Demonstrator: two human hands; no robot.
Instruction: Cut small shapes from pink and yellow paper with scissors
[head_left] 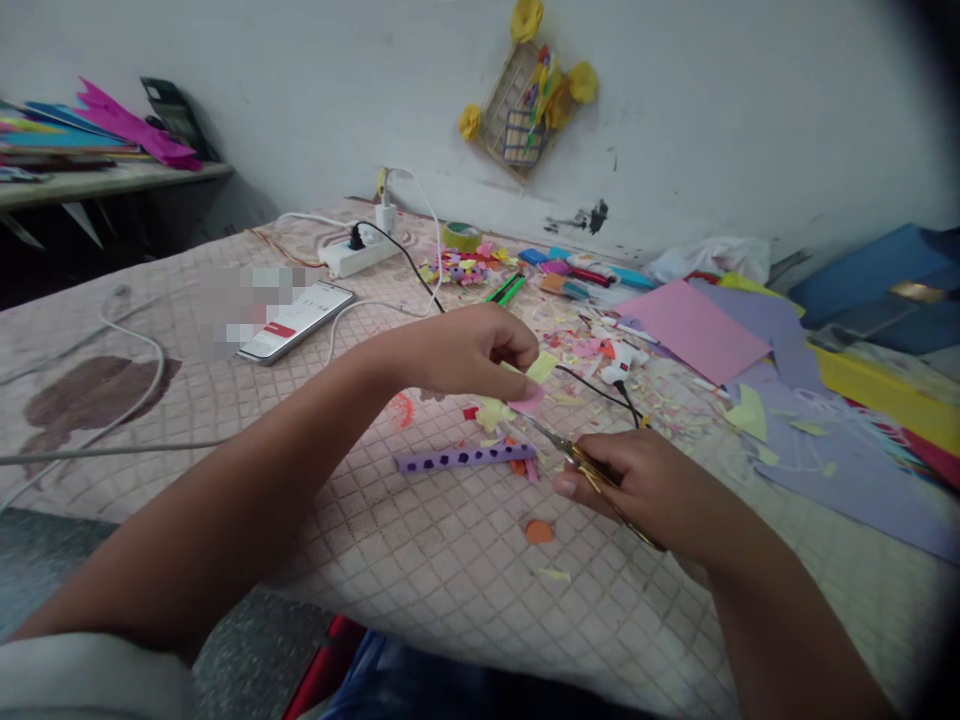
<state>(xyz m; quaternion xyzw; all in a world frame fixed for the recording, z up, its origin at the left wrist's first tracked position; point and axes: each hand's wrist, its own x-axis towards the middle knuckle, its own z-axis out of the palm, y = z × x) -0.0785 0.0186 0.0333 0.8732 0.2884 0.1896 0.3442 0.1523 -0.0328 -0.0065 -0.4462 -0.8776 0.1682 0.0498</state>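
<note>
My left hand (487, 352) pinches a small pink piece of paper (529, 400) between thumb and fingers, above the middle of the table. A strip of pale yellow paper (541, 366) shows just behind the fingertips. My right hand (637, 485) is closed round a pair of gold-handled scissors (589, 468), whose blades point at the pink paper. Whether the blades touch it I cannot tell. Below them lies a purple paper strip with dark dots (465, 457). Nearer to me on the cloth is an orange paper disc (538, 531).
Paper scraps (577, 350) litter the quilted tablecloth (450, 560). A phone (300, 322) and a power strip (360, 255) with cables lie at left. Behind are a green cutter (506, 290) and a tape roll (461, 237). Pink paper (694, 330) and purple sheets (862, 480) cover the right.
</note>
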